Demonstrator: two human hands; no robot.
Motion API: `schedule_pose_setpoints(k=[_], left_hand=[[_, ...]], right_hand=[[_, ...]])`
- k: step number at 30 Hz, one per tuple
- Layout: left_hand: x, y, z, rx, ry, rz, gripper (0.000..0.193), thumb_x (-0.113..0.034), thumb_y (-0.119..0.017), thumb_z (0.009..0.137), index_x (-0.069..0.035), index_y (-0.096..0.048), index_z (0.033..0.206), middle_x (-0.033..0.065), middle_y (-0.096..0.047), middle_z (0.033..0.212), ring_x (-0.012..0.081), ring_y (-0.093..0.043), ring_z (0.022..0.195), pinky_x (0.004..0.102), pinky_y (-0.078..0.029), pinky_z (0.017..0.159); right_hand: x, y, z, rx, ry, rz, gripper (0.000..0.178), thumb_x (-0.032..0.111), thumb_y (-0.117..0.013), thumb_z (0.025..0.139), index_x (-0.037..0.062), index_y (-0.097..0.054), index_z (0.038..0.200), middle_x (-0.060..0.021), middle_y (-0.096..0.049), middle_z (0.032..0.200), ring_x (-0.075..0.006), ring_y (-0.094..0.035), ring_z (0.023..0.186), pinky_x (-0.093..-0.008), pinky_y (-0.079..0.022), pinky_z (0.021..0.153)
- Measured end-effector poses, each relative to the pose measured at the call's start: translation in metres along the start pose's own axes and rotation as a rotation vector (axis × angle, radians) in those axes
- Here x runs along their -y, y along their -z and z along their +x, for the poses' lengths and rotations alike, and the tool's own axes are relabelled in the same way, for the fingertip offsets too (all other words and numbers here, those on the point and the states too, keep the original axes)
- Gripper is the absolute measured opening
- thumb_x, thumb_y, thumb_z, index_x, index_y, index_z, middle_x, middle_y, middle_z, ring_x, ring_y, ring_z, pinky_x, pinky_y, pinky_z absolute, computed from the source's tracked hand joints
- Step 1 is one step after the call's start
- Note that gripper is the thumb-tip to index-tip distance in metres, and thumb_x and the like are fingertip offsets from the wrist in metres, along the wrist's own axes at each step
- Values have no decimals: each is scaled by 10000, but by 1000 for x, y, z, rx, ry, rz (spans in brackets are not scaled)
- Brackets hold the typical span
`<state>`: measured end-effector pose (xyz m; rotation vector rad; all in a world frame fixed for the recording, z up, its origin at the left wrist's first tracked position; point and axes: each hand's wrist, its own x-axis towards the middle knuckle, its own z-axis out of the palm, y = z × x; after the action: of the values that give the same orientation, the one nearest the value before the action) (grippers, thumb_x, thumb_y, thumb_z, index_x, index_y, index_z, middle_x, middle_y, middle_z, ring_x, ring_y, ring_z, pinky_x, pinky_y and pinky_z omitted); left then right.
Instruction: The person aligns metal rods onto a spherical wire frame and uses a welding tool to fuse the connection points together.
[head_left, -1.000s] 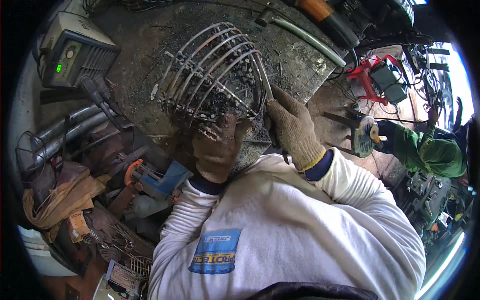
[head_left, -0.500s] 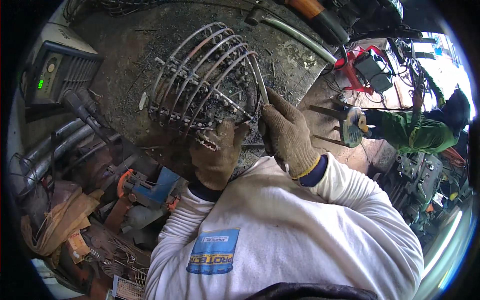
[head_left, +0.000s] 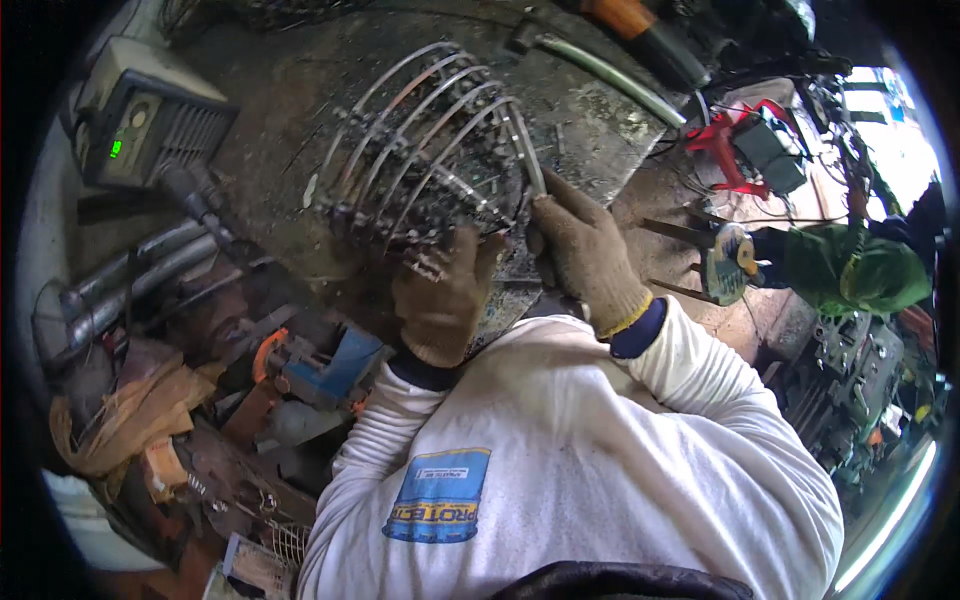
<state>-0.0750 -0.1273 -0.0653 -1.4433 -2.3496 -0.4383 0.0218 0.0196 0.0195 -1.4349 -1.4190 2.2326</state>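
A cage of curved metal rods [head_left: 437,118] lies on the worktop, its bent bars rising over a frame dotted with small lumps. My left hand [head_left: 440,300], in a brown knit glove, closes on the cage's near edge; its fingertips are partly hidden. My right hand [head_left: 592,250], in a matching glove with a yellow cuff, grips a narrow silver metal strip [head_left: 524,150] running along the cage's right side. Whether that strip is joined to the cage I cannot tell.
Dark grit covers the worktop [head_left: 265,130]. At left stands a power unit [head_left: 165,115] with a green display. Pipes and tools [head_left: 320,370] crowd the lower left. Beyond the right edge are a red stand [head_left: 722,155], a stool [head_left: 728,265] and a person in green [head_left: 850,270].
The whole view has shifted slightly to the right in the picture. Both hands keep their places on the cage and the strip.
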Motion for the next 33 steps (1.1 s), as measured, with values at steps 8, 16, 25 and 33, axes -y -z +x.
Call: schedule_pose_setpoints(k=[8, 16, 25, 33], left_hand=[[-7, 17, 8, 176, -11, -10, 279, -459, -646, 931, -182, -660, 962, 41, -565, 576, 215, -570, 467, 347, -447, 431], [-12, 23, 23, 179, -127, 77, 204, -375, -627, 958, -173, -643, 931, 58, -578, 647, 218, -611, 544, 380, -483, 468], [-22, 5, 0, 211, -54, 341, 192, -404, -562, 979, -243, -606, 885, 9, -520, 747, 208, -528, 563, 335, -398, 441], [-9, -10, -21, 26, -309, 518, 364, -345, -499, 1024, -189, -567, 1346, 122, -656, 905, 279, -589, 620, 372, -434, 444]], right_hand=[[-10, 8, 8, 71, 30, 26, 518, 213, -525, 1006, 34, -414, 1479, -5, -569, 685, -96, -506, 455, -229, -405, 388], [-14, -2, 5, -30, 143, -100, 482, 223, -529, 999, 35, -481, 1440, 6, -568, 695, -70, -483, 482, -222, -370, 409], [-15, -9, -1, -98, 118, -58, 492, 221, -530, 997, 35, -477, 1450, 13, -566, 701, -59, -487, 526, -216, -376, 445], [-40, -8, 11, -133, 219, -23, 490, 192, -555, 978, 17, -497, 1432, 2, -594, 737, -60, -513, 571, -223, -407, 482]])
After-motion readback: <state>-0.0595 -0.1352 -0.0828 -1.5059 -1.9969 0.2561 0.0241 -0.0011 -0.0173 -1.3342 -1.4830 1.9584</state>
